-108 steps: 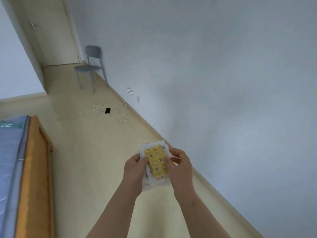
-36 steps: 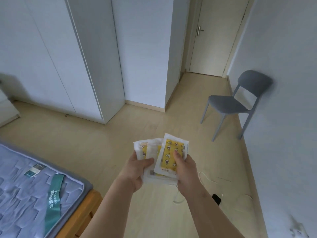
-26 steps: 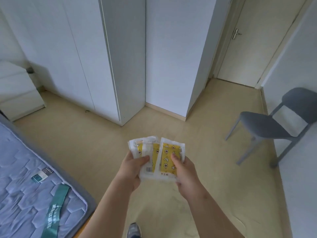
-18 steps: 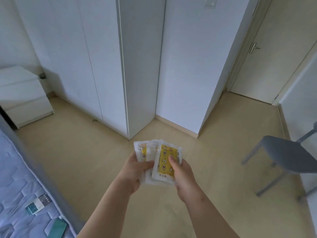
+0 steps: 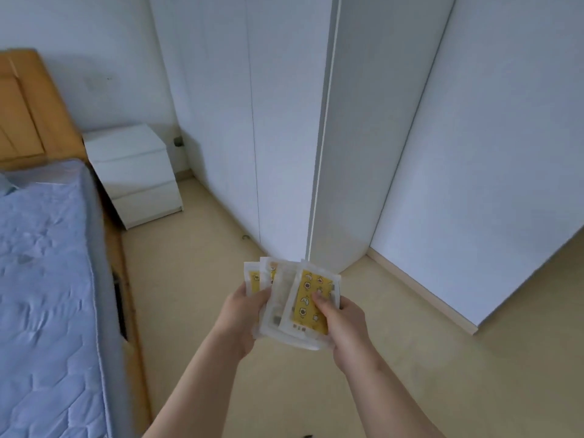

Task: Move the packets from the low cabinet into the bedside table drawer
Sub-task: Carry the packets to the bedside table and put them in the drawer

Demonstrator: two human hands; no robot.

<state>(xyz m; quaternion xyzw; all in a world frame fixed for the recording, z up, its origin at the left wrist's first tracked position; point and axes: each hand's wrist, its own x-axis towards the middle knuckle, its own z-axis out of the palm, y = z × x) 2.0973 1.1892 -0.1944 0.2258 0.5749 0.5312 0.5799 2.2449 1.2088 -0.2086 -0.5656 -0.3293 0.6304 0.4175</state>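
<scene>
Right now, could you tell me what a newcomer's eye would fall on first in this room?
The fan of yellow-patterned packets stands out first, low in the centre, gripped by the left hand and right hand. Beyond, at upper left, the white bedside table stands with both drawers closed, between the blue quilted mattress and the white wardrobe.

So the white-edged yellow plastic packets point(image 5: 303, 289) sit fanned between the left hand point(image 5: 240, 314) at their 9 o'clock and the right hand point(image 5: 344, 324) at 3. Well off at 10 o'clock, the white two-drawer bedside table point(image 5: 136, 175) stands against the back wall, between the orange wooden headboard point(image 5: 22, 115) and the tall white wardrobe point(image 5: 252, 121) at 12. The blue quilted mattress point(image 5: 44, 279) fills 8 to 9, in front of the headboard.
</scene>
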